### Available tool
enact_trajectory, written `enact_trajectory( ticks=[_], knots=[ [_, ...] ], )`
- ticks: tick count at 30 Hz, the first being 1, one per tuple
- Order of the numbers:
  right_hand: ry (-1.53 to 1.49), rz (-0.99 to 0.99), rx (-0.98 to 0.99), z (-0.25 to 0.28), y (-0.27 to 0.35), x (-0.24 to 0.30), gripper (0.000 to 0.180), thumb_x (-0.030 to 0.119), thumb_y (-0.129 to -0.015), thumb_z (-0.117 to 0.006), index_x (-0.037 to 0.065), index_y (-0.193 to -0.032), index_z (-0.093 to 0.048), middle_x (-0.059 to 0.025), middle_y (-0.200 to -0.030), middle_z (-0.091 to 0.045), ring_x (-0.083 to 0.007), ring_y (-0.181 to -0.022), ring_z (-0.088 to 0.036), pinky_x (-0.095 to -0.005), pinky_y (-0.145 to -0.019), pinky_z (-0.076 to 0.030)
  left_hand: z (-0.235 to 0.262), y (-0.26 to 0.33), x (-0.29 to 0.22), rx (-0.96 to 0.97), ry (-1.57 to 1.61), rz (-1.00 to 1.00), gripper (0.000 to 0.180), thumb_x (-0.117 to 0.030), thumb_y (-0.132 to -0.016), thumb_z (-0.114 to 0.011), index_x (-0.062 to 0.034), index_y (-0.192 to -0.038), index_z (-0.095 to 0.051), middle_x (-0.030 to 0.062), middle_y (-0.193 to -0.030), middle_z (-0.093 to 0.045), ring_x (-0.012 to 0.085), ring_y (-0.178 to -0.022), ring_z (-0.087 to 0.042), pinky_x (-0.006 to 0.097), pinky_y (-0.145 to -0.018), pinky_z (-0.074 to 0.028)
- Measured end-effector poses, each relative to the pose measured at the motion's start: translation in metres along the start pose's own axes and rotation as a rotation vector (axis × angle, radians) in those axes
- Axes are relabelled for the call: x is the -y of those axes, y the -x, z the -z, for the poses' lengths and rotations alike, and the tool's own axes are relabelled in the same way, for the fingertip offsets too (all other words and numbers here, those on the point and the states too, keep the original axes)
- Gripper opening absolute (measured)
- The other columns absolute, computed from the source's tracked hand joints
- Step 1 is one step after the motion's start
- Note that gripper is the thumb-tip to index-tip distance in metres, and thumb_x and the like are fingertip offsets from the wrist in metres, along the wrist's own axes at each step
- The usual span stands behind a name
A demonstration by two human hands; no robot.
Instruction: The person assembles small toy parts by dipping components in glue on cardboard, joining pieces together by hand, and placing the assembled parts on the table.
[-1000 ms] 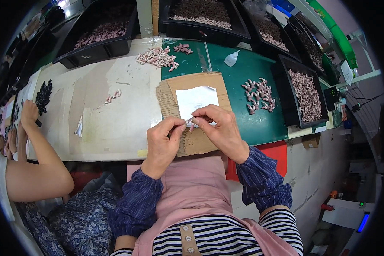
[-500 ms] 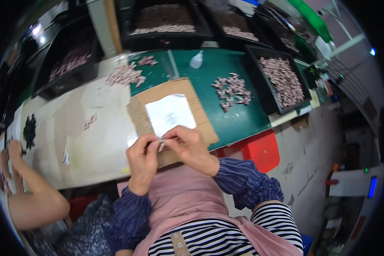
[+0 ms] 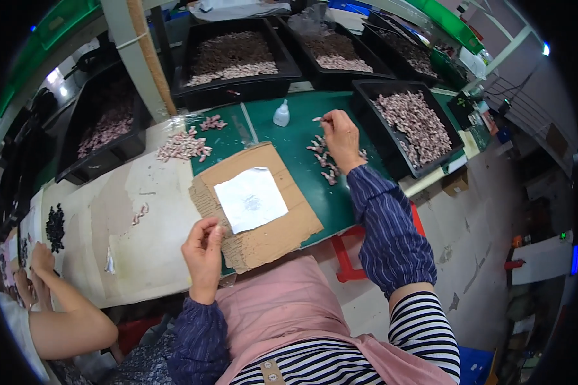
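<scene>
My right hand [image 3: 341,138] reaches over the green mat, thumb and fingers pinched at a small pinkish-white piece [image 3: 317,119]. Under and beside that hand lies a loose pile of similar pieces [image 3: 328,174], partly covered by it. Near the table's front edge, my left hand [image 3: 202,255] hovers by the left side of a cardboard sheet [image 3: 300,224]. Its thumb and fingers are drawn together; whatever they hold, if anything, is too small to make out. White paper [image 3: 241,205] with a grey smudge rests on the cardboard, between my hands.
Black trays of small pieces [image 3: 424,131] [image 3: 241,56] line the back and right. A small translucent bottle [image 3: 281,115] stands on the mat. More pinkish pieces [image 3: 185,146] lie left of centre. At far left, another person's hand [image 3: 42,260] is near a black pile [image 3: 55,228].
My hands have parted from their meeting point over the paper. The right has gone far and right to the pile; the left has stayed near the cardboard's edge, a little lower.
</scene>
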State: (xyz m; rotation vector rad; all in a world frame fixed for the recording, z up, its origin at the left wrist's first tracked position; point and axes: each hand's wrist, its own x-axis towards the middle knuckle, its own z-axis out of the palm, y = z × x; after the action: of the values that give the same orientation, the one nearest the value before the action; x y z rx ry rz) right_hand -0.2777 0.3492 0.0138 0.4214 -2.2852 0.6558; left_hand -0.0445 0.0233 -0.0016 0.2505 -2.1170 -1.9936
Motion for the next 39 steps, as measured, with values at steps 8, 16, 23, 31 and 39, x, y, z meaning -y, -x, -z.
enact_trajectory(
  ticks=[8,16,23,31,39],
  knots=[
    [0.229,0.127,0.315,0.008,0.009,-0.003,0.006,0.004,-0.087,-0.064,0.004,-0.092,-0.06,-0.0151,-0.092,-0.061,-0.037,-0.09,-0.063,-0.047,-0.077,-0.052,0.036,-0.007,0.005,-0.146,-0.06,-0.047,0.014,-0.003,-0.099,-0.062,0.0041,-0.111,-0.068,0.0079,-0.092,-0.073,0.0128,-0.087,-0.068,0.026,-0.08,-0.055],
    [-0.298,0.199,0.353,-0.037,-0.029,0.1,0.009,0.002,-0.089,-0.066,0.002,-0.096,-0.071,-0.0172,-0.093,-0.068,-0.0388,-0.087,-0.066,-0.0452,-0.074,-0.053,0.041,-0.017,0.011,-0.179,-0.028,-0.044,0.014,-0.002,-0.098,-0.063,0.0041,-0.11,-0.069,0.0079,-0.09,-0.073,0.0124,-0.084,-0.069,0.026,-0.078,-0.055],
    [-0.131,0.342,0.527,-0.142,-0.056,0.127,0.028,-0.002,-0.086,-0.063,0.004,-0.112,-0.07,-0.0173,-0.106,-0.071,-0.0391,-0.101,-0.065,-0.0466,-0.09,-0.052,0.059,-0.005,0.001,-0.193,-0.233,-0.063,0.012,-0.003,-0.094,-0.067,0.0033,-0.104,-0.072,0.0098,-0.084,-0.072,0.0114,-0.073,-0.065,0.027,-0.068,-0.053],
    [-0.155,0.246,0.583,-0.136,-0.048,0.124,0.024,0.002,-0.086,-0.068,0.005,-0.11,-0.068,-0.019,-0.096,-0.068,-0.0404,-0.092,-0.066,-0.0481,-0.081,-0.052,0.139,-0.04,0.006,-0.562,-0.609,-0.126,0.014,-0.003,-0.09,-0.068,0.0005,-0.102,-0.073,0.0184,-0.089,-0.071,0.033,-0.078,-0.069,0.039,-0.072,-0.053],
    [-0.692,-0.404,0.684,-0.067,-0.041,0.154,0.011,0.005,-0.089,-0.069,-0.004,-0.093,-0.065,-0.0086,-0.082,-0.07,-0.0176,-0.075,-0.07,-0.0309,-0.068,-0.055,0.151,-0.072,0.011,-0.351,-0.896,-0.246,0.016,0.0,-0.086,-0.07,-0.0009,-0.101,-0.074,0.0177,-0.09,-0.066,0.0373,-0.082,-0.066,0.045,-0.073,-0.051]
  ],
)
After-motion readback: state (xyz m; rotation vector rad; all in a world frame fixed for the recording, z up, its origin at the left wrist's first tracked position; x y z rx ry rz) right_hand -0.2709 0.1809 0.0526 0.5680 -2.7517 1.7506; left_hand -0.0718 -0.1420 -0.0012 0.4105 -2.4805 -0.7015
